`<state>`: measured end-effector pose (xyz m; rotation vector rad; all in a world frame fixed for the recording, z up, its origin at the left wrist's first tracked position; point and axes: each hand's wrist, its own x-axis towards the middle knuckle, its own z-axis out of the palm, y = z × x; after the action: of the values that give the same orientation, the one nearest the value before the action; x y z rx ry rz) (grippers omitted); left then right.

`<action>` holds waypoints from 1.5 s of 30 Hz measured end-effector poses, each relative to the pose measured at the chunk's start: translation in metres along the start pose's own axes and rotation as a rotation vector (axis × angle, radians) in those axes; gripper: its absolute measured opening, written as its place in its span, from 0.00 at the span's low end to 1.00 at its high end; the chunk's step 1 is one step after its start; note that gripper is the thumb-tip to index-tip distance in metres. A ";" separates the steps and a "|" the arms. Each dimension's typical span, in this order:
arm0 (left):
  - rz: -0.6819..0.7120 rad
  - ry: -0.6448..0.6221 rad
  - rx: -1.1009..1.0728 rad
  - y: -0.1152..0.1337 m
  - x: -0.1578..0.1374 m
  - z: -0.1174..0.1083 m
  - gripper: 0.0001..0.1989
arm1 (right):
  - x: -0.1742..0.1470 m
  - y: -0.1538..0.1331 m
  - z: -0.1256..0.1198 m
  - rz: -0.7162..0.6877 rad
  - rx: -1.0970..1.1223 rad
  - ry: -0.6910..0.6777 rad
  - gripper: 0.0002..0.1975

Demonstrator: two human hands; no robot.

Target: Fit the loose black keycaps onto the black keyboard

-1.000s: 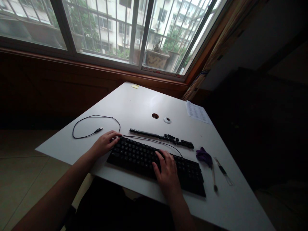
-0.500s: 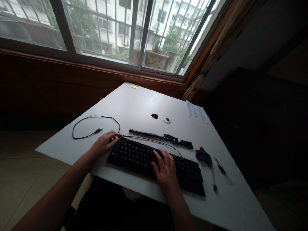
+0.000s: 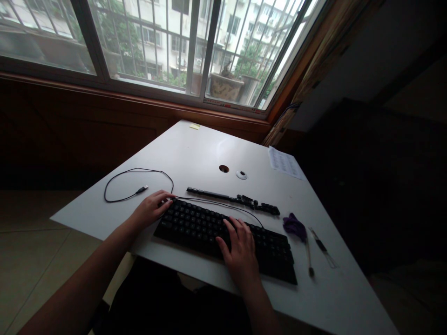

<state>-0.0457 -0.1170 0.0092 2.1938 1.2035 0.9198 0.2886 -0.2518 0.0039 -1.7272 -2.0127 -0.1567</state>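
A black keyboard (image 3: 195, 228) lies at a slant along the near edge of the white table. At its far left corner is my left hand (image 3: 155, 205), fingers and thumb closed on the edge there. My right hand (image 3: 240, 249) lies over the keys right of the middle, fingers spread and thumb stretched out to the left. Just beyond the keyboard is a row of loose black keycaps (image 3: 216, 194), some of them scattered at its right end. A thin black cable (image 3: 216, 202) runs between the keycaps and the keyboard.
The cable's USB plug (image 3: 142, 189) rests on the table (image 3: 167, 153) at the left. To the right lie a purple cloth (image 3: 295, 227), a small brush (image 3: 310, 260) and a wire keycap puller (image 3: 323, 249). Farther back are a round hole (image 3: 224, 169), its white cover (image 3: 241, 174) and printed paper (image 3: 286, 162).
My right thumb has shifted slightly left over the keys, spreading wider from the fingers. My left hand stays at the keyboard's corner, and the keyboard has not visibly moved.
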 end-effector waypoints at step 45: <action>-0.018 0.014 -0.026 0.002 -0.001 0.000 0.17 | 0.004 0.014 -0.016 0.019 0.304 -0.028 0.23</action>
<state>-0.0450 -0.1186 0.0099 2.1561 1.2096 0.9393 0.3065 -0.2512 0.0166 -1.5619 -1.9238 0.1725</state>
